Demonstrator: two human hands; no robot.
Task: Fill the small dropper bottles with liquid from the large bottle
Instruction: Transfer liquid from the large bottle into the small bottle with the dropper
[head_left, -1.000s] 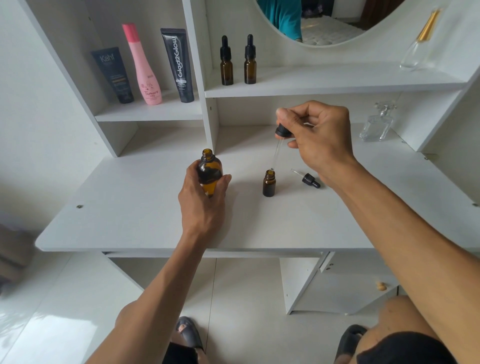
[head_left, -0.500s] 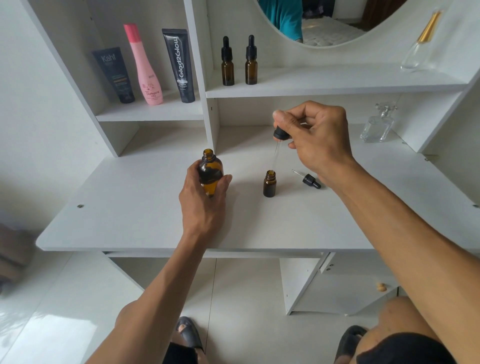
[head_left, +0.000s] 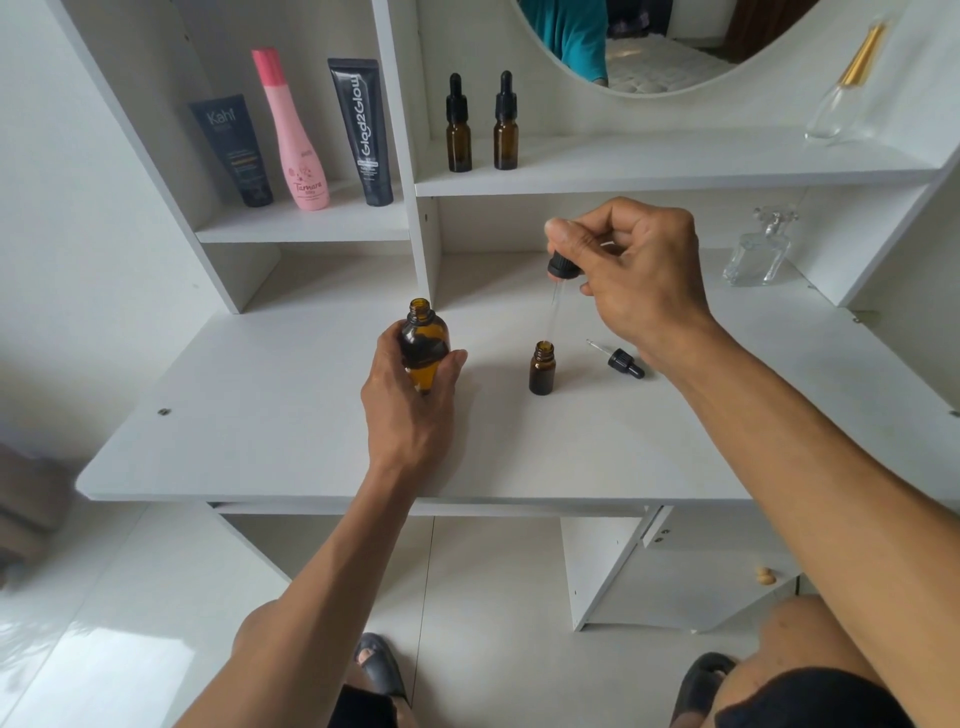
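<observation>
My left hand (head_left: 410, 410) grips the large amber bottle (head_left: 422, 343), uncapped and upright on the white desk (head_left: 270, 415). My right hand (head_left: 634, 275) pinches the black bulb of a glass dropper (head_left: 558, 283). Its thin tube points down, with the tip at the mouth of a small open amber bottle (head_left: 542, 368) standing on the desk. A second dropper cap (head_left: 621, 359) lies on its side just right of that bottle. Two capped small dropper bottles (head_left: 459, 124) (head_left: 505, 122) stand on the upper shelf.
Three cosmetic containers stand on the left shelf: a dark tube (head_left: 234, 150), a pink bottle (head_left: 293, 135) and a black tube (head_left: 363, 130). Clear glass perfume bottles sit at the right (head_left: 758, 249) and upper right (head_left: 841, 88). A round mirror (head_left: 649, 41) hangs above.
My right hand has shifted the dropper slightly left and down, bringing its tip to the small bottle's mouth. My left hand and the large bottle have stayed put.
</observation>
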